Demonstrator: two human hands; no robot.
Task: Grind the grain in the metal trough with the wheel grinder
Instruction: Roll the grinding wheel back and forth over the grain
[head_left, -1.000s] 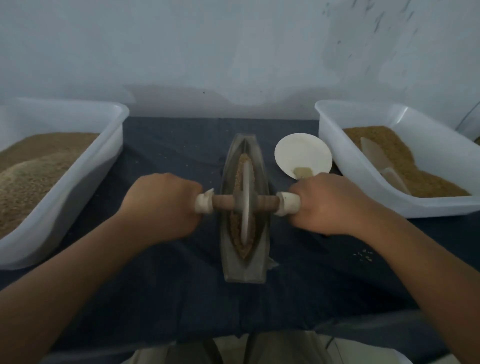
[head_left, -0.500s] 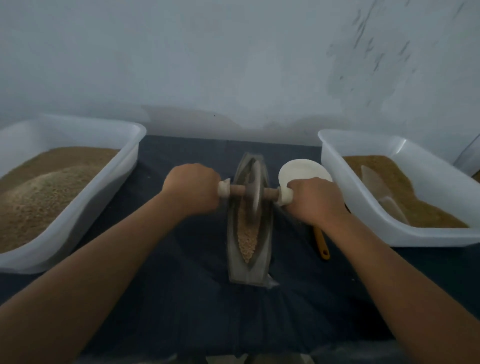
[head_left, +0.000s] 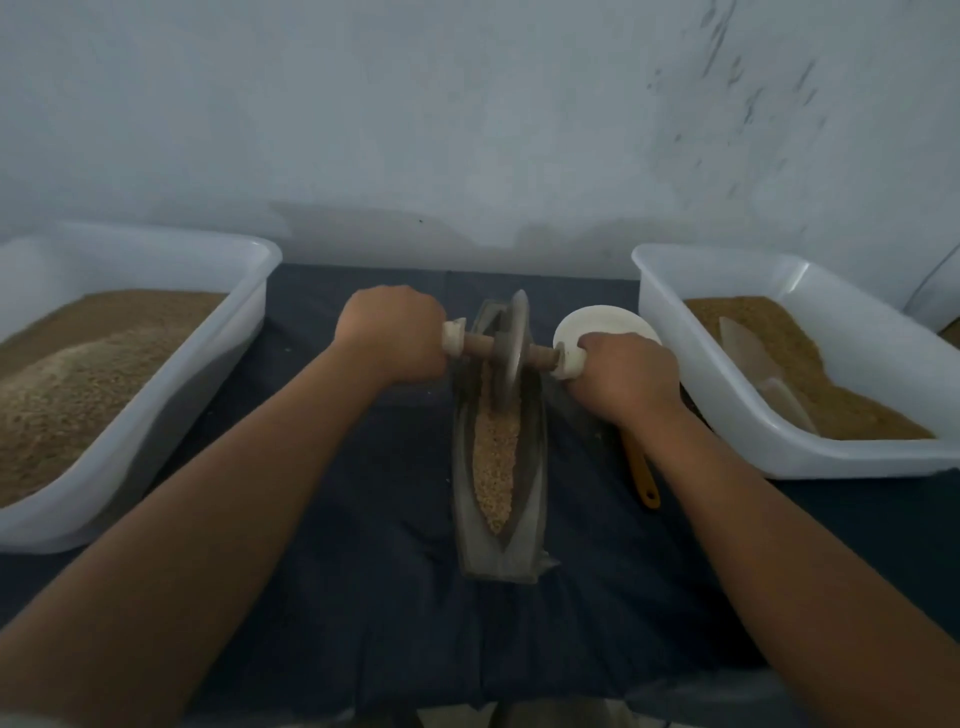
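both arms stretched forward, fists closed.
the left hand (head_left: 392, 335) and right hand (head_left: 626, 376) sit level with each other, knuckles up, fingers curled tight, the bare forearms converging from the lower corners.

Left tub (head_left: 182, 415), right tub (head_left: 670, 312) flank trough (head_left: 530, 519); bowl (head_left: 608, 322) blocks right; cloth (head_left: 389, 597) free.

Both forearms (head_left: 234, 493) are bare for their whole visible length, like the left grip (head_left: 389, 332) and right grip (head_left: 623, 379).

Head cam looks fwd and down; close over table (head_left: 363, 597).
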